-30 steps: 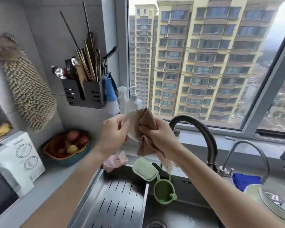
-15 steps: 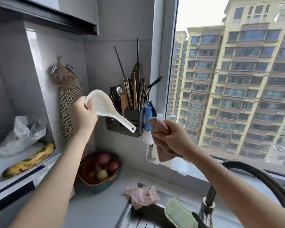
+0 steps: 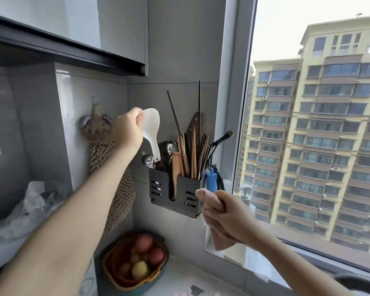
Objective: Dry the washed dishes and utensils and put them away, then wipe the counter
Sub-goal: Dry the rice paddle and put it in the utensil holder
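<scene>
My left hand (image 3: 127,130) holds a white rice paddle (image 3: 151,129) by its broad end, handle pointing down. The handle's tip reaches the top of the left compartment of the black wall-mounted utensil holder (image 3: 158,188). Chopsticks (image 3: 192,153), metal spoons and a wooden spatula stand in that holder. My right hand (image 3: 229,216) grips a bunched pink cloth (image 3: 212,205) just right of and below the holder, near the window frame.
A brown chenille hand towel (image 3: 107,163) hangs on the wall left of the holder. A basket of fruit (image 3: 137,261) stands on the counter below. A blue tool (image 3: 212,181) hangs from the holder's right side. Cabinet overhead, window at right, plastic bags at left.
My left hand carried the paddle up and right and turned its handle down into the holder. My right hand with the cloth dropped lower. The view tilted upward, away from the sink.
</scene>
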The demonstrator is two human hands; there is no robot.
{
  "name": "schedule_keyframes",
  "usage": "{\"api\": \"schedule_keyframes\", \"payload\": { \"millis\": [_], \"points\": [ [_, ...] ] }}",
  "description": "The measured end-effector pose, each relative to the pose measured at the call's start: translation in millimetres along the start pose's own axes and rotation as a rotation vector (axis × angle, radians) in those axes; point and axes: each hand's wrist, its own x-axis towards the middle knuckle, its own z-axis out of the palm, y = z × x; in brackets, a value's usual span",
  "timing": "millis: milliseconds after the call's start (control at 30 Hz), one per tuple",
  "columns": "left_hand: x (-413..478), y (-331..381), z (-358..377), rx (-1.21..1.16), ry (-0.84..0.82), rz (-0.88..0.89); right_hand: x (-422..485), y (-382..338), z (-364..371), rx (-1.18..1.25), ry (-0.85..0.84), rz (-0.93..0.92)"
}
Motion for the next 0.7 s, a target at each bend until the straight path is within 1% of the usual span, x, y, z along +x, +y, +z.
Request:
{"api": "schedule_keyframes", "payload": {
  "millis": [200, 333, 500, 567, 633, 700],
  "points": [
    [-7, -26, 39, 0.065, -0.249, -0.087, 12, -1, 0, -0.001, -0.004, 0.009],
    [-17, -35, 48, 0.261, -0.428, -0.138, 15, -3, -3, 0.017, 0.002, 0.010],
    [-19, -37, 44, 0.403, -0.621, -0.172, 9, -1, -5, 0.059, -0.008, 0.029],
    [-20, -35, 39, 0.365, -0.617, -0.211, 3, -2, -9, 0.081, 0.005, 0.031],
    [-22, -32, 31, 0.265, -0.504, -0.257, -7, -5, -16, 0.087, 0.019, 0.029],
    [-23, -26, 21, 0.178, -0.379, -0.250, -21, -7, -25, 0.107, 0.037, 0.026]
  ]
}}
